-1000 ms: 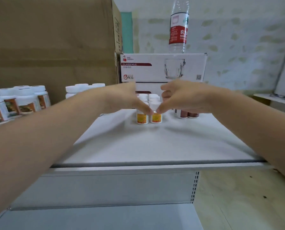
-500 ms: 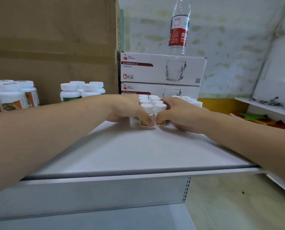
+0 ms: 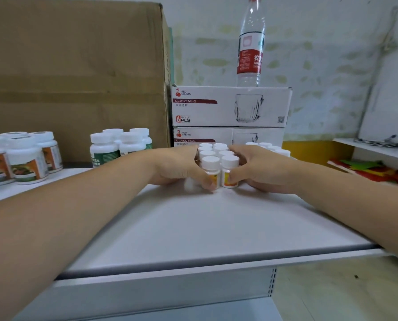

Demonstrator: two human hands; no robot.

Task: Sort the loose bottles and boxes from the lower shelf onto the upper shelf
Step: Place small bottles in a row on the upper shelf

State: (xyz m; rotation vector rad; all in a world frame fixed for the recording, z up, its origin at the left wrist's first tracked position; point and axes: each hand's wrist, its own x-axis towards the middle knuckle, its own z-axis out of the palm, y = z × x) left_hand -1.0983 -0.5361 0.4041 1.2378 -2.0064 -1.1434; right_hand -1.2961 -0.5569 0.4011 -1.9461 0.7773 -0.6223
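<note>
Before the white glass-mug boxes (image 3: 230,106), left hand (image 3: 177,169) and right hand (image 3: 260,170) curled round small white-capped plastic bottles (image 3: 219,159). Even, low pressure would keep them upright

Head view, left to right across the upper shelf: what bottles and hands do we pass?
Orange-label bottles → green-label bottles → left hand → yellow-label bottles → right hand.

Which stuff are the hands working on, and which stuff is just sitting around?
Job: yellow-label bottles, left hand, right hand, upper shelf.
Just lying about: water bottle, glass mug boxes, cardboard box.
</note>
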